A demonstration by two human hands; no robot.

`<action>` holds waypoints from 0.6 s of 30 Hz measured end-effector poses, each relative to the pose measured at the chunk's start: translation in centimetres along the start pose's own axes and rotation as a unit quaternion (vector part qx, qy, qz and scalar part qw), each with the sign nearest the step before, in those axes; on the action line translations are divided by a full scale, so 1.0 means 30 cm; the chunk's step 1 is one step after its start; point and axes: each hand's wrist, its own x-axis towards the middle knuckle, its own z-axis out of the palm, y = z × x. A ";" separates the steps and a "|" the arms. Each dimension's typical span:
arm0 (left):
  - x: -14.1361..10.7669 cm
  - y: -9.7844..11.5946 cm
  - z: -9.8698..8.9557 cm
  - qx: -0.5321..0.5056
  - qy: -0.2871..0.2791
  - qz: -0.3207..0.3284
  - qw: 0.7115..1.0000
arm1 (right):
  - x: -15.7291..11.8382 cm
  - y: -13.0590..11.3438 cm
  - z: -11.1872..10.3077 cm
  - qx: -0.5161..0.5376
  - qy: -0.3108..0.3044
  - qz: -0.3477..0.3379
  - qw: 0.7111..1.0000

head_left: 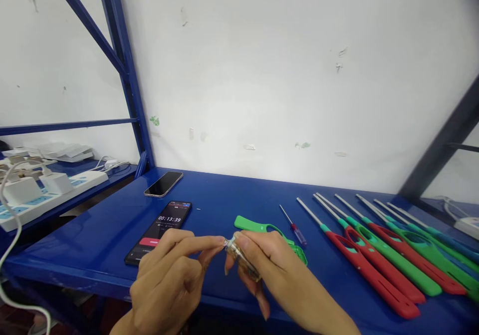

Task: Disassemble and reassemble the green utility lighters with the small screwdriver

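My right hand (275,262) is wrapped around a small translucent amber lighter fuel tank (245,261), holding it tilted above the table's front edge. At the tank's upper end sits a small pale part (226,242), pinched between the thumb and index fingertip of my left hand (168,270). Its exact shape is too small to make out. Just behind my right hand lies a green lighter casing (251,223), partly hidden by the fingers. A screwdriver (298,234) with a clear purplish handle rests to the right of the casing.
Several long-necked lighters (368,267) in red, green and blue lie fanned across the right side of the blue table (220,185). At left are a phone showing a timer (174,220) and a dark-screened phone (164,183). A power strip (88,179) with plugs stands farther left.
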 end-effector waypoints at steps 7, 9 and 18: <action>-0.045 -0.016 0.001 -0.050 -0.018 0.022 0.998 | -0.002 0.000 0.018 -0.005 -0.020 0.032 0.999; -0.051 -0.015 0.003 -0.052 -0.028 0.034 0.998 | -0.003 0.002 0.021 -0.014 -0.019 0.041 0.999; -0.061 -0.011 0.025 -0.077 -0.057 0.023 0.995 | 0.000 0.009 0.011 -0.042 -0.039 0.059 0.997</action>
